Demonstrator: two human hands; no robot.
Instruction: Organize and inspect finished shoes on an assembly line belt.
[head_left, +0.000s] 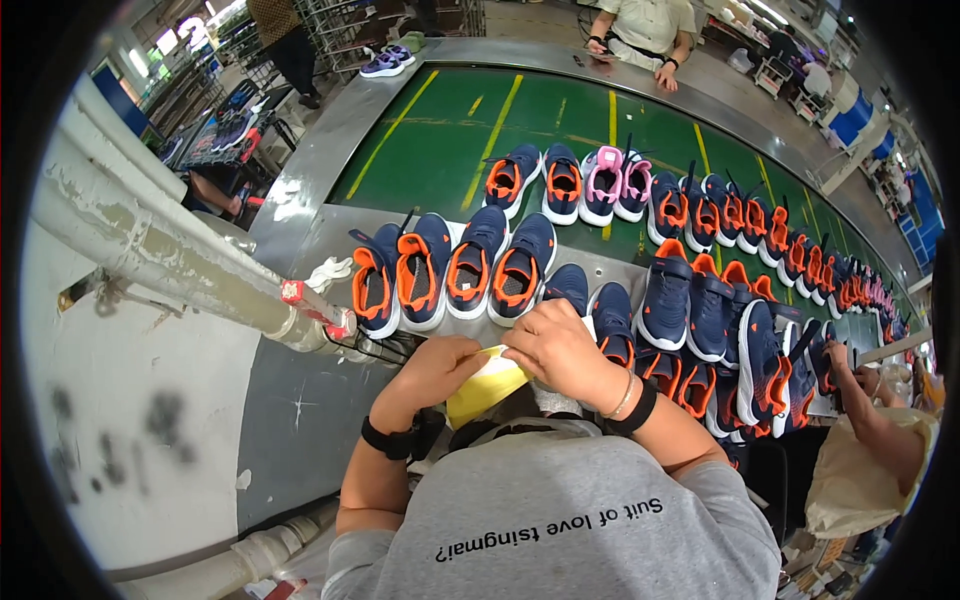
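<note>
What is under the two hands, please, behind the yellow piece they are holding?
Both the left hand and right hand pinch a yellow piece. Behind them lie navy shoes with orange lining. What is directly beneath the hands is covered.

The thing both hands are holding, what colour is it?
Yellow: the soft piece pinched between left hand and right hand, head view.

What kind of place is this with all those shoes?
Most likely a shoe factory line: rows of navy-and-orange sneakers lie along a green conveyor belt, and other workers stand around it.
</note>
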